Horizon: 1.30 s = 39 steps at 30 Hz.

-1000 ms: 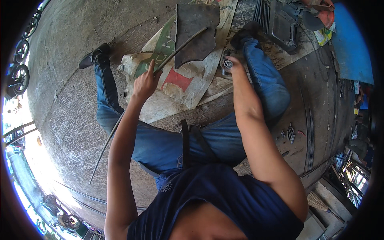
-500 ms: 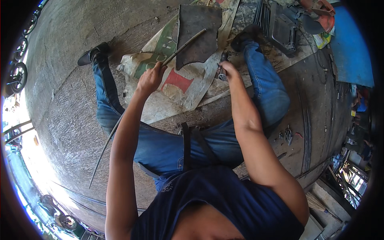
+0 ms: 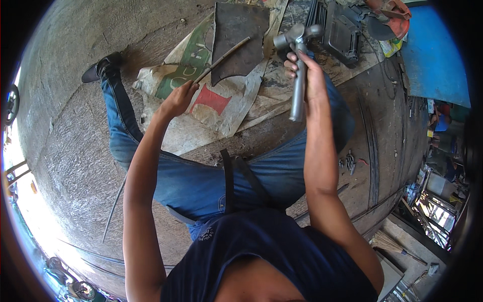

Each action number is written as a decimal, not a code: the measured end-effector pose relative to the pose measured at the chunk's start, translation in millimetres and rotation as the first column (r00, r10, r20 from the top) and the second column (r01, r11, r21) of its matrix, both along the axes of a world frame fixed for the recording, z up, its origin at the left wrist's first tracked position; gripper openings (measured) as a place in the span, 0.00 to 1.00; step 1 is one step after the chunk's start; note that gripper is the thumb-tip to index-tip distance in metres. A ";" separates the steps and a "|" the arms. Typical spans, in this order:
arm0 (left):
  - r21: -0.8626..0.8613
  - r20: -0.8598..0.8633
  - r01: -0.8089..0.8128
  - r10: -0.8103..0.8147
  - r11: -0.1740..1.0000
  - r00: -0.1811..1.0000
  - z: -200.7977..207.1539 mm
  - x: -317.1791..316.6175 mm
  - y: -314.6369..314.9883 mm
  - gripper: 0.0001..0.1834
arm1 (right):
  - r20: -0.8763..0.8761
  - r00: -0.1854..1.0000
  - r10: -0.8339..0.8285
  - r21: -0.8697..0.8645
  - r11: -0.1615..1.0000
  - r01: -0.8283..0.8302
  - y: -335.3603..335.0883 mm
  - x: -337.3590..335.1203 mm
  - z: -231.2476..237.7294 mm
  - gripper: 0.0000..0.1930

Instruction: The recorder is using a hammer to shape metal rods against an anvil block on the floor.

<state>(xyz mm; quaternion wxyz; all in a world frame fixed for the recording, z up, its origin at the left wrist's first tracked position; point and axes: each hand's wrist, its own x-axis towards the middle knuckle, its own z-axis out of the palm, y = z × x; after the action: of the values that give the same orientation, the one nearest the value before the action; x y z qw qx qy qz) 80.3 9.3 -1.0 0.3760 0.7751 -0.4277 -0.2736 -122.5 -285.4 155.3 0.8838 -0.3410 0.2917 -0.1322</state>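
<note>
My left hand (image 3: 178, 99) is closed around a long thin metal rod (image 3: 225, 57). One end of the rod lies over a dark metal plate (image 3: 236, 30); the other passes beneath my left forearm and shows again near the floor by my left knee. A ball-peen hammer (image 3: 298, 93) with a metal handle is gripped in my right hand (image 3: 313, 75), raised with its head at the far end. The plate lies on a worn printed sheet (image 3: 221, 126) between my spread legs.
A dark tool case (image 3: 339, 38) and an orange-red power tool (image 3: 395, 20) sit at the far right beside a blue panel (image 3: 437, 55). Small metal pieces (image 3: 350, 162) lie right of my right knee, near long bars (image 3: 371, 151). A broom (image 3: 390, 242) is at lower right.
My right hand has lifted the hammer up from beside the plate, and its head now shows plainly. My left hand keeps its hold on the rod. The whole view has shifted slightly.
</note>
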 end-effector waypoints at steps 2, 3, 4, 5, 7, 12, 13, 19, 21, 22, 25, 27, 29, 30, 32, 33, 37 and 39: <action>0.018 -0.012 0.018 -0.018 1.000 1.000 6.0 -6.3 -0.3 0.22 | -0.062 0.996 0.068 -0.171 0.982 -0.077 6.5 0.7 11.6 0.11; 0.052 -0.003 0.023 -0.023 0.998 1.000 8.7 -9.2 0.1 0.21 | -0.185 0.982 0.048 -0.333 0.937 -0.108 10.3 4.3 10.7 0.15; 0.086 0.007 0.027 -0.028 0.996 1.000 11.5 -11.1 -0.1 0.21 | -0.260 0.965 0.013 -0.457 0.879 -0.135 15.7 5.9 10.9 0.17; 0.085 0.011 0.020 -0.021 0.996 1.000 15.3 -9.3 1.7 0.21 | -0.324 0.946 -0.024 -0.567 0.805 -0.173 24.1 13.0 11.0 0.19; 0.101 0.001 0.029 -0.029 0.994 1.000 20.3 -15.2 0.3 0.21 | -0.339 0.940 -0.046 -0.631 0.752 -0.191 31.5 20.7 -2.5 0.22; 0.057 0.052 0.012 -0.015 0.998 0.999 13.7 -15.8 2.0 0.20 | -0.441 0.867 -0.233 -0.794 0.552 -0.255 24.7 39.8 -53.9 0.28; 0.041 0.057 0.018 -0.020 0.999 0.998 14.1 -16.6 0.6 0.20 | -0.421 0.858 -0.293 -0.856 0.441 -0.270 19.6 39.6 -64.2 0.29; 0.062 0.162 -0.018 0.008 0.998 0.987 15.7 -17.2 7.0 0.18 | -0.463 0.824 -0.326 -0.881 0.272 -0.388 31.1 59.3 -60.6 0.30; 0.043 0.154 -0.028 0.021 0.999 0.988 22.0 -17.3 3.4 0.18 | -0.466 0.823 -0.324 -0.884 0.216 -0.415 26.1 62.6 -65.7 0.30; 0.099 0.154 -0.020 0.004 0.995 0.988 22.4 -17.3 2.4 0.18 | -0.435 0.821 -0.369 -0.900 0.146 -0.411 21.7 63.4 -74.2 0.30; 0.159 0.155 -0.020 -0.005 0.987 0.988 26.0 -22.9 2.5 0.20 | -0.488 0.784 -0.384 -0.872 0.249 -0.421 2.6 64.6 -81.5 0.29; 0.160 0.164 -0.033 0.007 0.987 0.987 28.9 -20.2 0.0 0.20 | -0.560 0.736 -0.382 -0.811 0.433 -0.393 -8.2 57.8 -80.2 0.30; 0.220 0.170 -0.039 0.001 0.975 0.985 29.3 -18.4 0.2 0.21 | -0.453 0.814 -0.363 -0.842 0.474 -0.258 -3.5 53.0 -73.3 0.31; 0.140 0.210 -0.053 0.022 0.989 0.977 25.0 -19.2 2.7 0.20 | -0.438 0.828 -0.350 -0.861 0.428 -0.275 2.4 51.4 -64.3 0.30; 0.143 0.223 -0.055 0.022 0.988 0.975 23.8 -19.4 5.4 0.20 | -0.430 0.845 -0.318 -0.881 0.353 -0.316 16.3 51.3 -51.2 0.29; 0.143 0.244 -0.063 0.027 0.988 0.969 25.0 -19.8 4.7 0.21 | -0.438 0.848 -0.299 -0.882 0.326 -0.341 23.2 52.7 -48.6 0.28; 0.138 0.276 -0.056 0.016 0.989 0.961 14.5 -20.0 1.4 0.20 | -0.444 0.834 -0.328 -0.896 0.152 -0.417 20.7 61.1 -77.8 0.29; 0.190 0.272 -0.068 0.014 0.979 0.962 18.0 -21.0 1.8 0.20 | -0.545 0.787 -0.289 -0.831 0.308 -0.463 24.9 62.0 -59.7 0.30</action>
<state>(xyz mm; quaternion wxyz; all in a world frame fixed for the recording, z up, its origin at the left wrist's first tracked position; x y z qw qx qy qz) 59.3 11.2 17.0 0.2412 0.8474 -0.4291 -0.1989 -60.5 -260.5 95.6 0.3705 -0.8300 0.4029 -0.1075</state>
